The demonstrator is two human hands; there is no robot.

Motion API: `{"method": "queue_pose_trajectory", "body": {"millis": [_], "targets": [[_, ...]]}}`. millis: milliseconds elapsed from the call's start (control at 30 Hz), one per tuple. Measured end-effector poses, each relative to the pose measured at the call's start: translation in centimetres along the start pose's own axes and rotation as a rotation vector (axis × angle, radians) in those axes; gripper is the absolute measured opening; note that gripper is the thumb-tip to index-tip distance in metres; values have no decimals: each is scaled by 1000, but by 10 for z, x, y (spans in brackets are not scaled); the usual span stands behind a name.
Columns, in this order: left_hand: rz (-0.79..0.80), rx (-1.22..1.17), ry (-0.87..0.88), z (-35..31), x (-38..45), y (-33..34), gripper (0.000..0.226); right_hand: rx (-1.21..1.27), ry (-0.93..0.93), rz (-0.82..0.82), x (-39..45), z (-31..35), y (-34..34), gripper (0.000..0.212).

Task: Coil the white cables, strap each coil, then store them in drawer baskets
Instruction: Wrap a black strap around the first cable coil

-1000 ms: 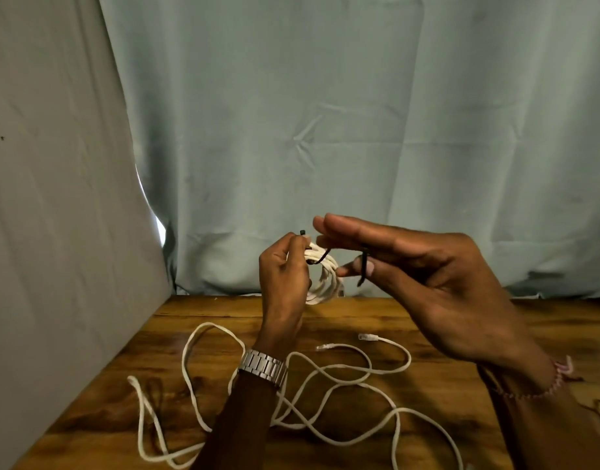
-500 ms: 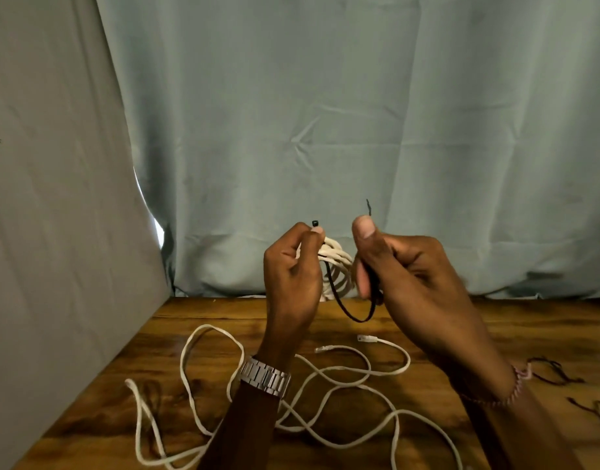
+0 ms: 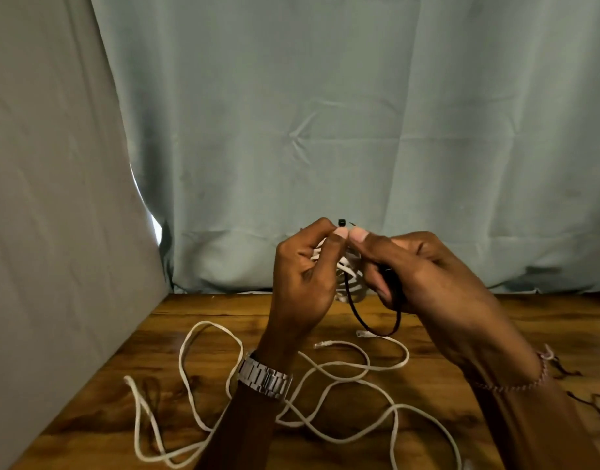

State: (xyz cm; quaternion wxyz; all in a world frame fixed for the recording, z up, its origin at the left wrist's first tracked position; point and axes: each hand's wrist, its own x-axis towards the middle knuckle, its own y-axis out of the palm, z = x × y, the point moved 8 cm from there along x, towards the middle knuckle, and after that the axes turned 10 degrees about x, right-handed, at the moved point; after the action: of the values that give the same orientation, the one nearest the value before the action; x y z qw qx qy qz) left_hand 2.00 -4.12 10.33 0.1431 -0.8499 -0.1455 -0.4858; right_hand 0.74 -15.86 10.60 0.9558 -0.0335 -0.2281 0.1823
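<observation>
Above the tabletop [image 3: 176,320], near its back edge at the curtain [image 3: 325,130], the left hand [image 3: 305,283] grips the coiled white cable [image 3: 351,269] and pinches the head of the black strap [image 3: 373,325]. The right hand [image 3: 424,276], just beside it, pinches the strap's tail, thumbs touching. A loose white cable [image 3: 325,378] sprawls below the coil toward the tabletop's front edge.

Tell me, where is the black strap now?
In the head view, the black strap is centre frame, held between both hands, looping below the white coil.
</observation>
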Motion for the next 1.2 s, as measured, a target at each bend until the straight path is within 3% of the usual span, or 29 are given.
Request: {"method": "queue_pose_trajectory", "body": {"millis": [1000,1200], "targets": [[55,110,142,-11,-4,4,27,-142,62,96,-2,0,-9,63],[148,168,198,-19,-7,11,24,-120,110,134,-4,-1,-14,63]]}}
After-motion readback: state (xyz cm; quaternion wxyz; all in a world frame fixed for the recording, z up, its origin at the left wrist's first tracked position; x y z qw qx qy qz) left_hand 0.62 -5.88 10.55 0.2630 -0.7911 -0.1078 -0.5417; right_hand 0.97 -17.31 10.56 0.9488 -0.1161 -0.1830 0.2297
